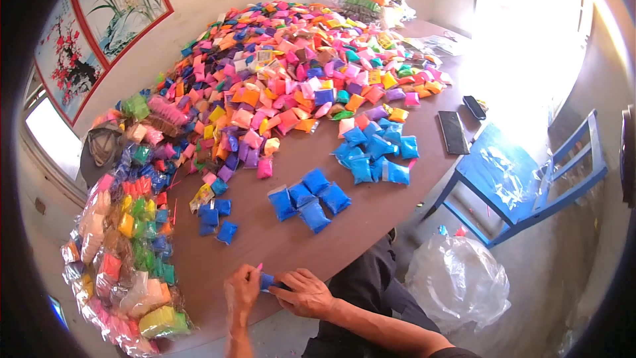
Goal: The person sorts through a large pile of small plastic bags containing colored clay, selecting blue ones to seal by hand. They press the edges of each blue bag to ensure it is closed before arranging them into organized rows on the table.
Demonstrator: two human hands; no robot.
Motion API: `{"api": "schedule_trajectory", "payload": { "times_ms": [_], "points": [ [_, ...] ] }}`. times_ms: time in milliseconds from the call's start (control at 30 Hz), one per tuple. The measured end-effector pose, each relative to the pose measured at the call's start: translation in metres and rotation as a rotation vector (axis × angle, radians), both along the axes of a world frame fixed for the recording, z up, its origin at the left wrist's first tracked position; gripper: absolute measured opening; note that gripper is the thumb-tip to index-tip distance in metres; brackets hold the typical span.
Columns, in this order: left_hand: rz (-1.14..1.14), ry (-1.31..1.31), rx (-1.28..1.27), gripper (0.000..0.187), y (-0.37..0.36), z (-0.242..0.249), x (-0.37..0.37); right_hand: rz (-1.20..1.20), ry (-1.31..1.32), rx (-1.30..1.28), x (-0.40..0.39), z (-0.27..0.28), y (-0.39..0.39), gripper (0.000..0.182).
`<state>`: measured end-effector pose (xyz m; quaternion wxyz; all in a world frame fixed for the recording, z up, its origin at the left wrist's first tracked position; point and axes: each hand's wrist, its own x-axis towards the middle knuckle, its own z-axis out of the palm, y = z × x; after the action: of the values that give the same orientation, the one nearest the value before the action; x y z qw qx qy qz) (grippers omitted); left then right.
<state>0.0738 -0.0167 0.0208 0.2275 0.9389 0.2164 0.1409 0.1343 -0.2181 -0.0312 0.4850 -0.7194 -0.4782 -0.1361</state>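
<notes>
At the table's near edge, my right hand (306, 294) has its fingers wrapped round a small blue packet (267, 282). My left hand (244, 285) is closed beside the packet's left end, with a small pink tip (260, 267) showing at its fingers; the rest of that thing is hidden. Just beyond my hands lies a group of blue packets (313, 215). A few darker blue packets (227, 232) are to its left, and several lighter blue packets (379, 146) lie farther back on the right.
A large heap of coloured packets (285, 59) covers the back of the brown table (265, 252). Bagged packets (142, 252) line its left edge. A dark phone-like slab (452, 132) lies at the right edge, near a blue chair (507, 166) and a clear plastic bag (457, 282).
</notes>
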Motion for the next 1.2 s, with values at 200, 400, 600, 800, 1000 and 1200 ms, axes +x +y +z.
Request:
{"api": "schedule_trajectory", "payload": {
  "times_ms": [200, 400, 600, 800, 1000, 1200],
  "points": [
    [0.010, -0.059, -0.057, 0.016, -0.027, 0.027, -0.021, -0.005, 0.007, 0.003, -0.001, -0.005, 0.001, 0.035],
    [0.054, -0.112, 0.001, 0.018, -0.012, -0.009, -0.034, 0.012, 0.025, 0.004, -0.001, 0.000, -0.001, 0.036],
    [0.106, -0.172, -0.088, 0.018, -0.023, 0.010, -0.047, 0.000, 0.052, 0.010, -0.003, -0.005, 0.002, 0.035],
    [0.108, -0.195, 0.022, 0.018, -0.022, -0.024, -0.066, 0.003, 0.045, -0.001, -0.004, -0.002, 0.000, 0.035],
    [0.181, -0.196, 0.003, 0.022, -0.020, -0.010, -0.070, -0.016, 0.047, 0.019, -0.004, -0.004, 0.003, 0.034],
    [0.251, -0.084, -0.049, 0.026, -0.022, -0.024, -0.066, -0.030, -0.004, 0.017, 0.001, 0.001, -0.001, 0.035]
  ]
}}
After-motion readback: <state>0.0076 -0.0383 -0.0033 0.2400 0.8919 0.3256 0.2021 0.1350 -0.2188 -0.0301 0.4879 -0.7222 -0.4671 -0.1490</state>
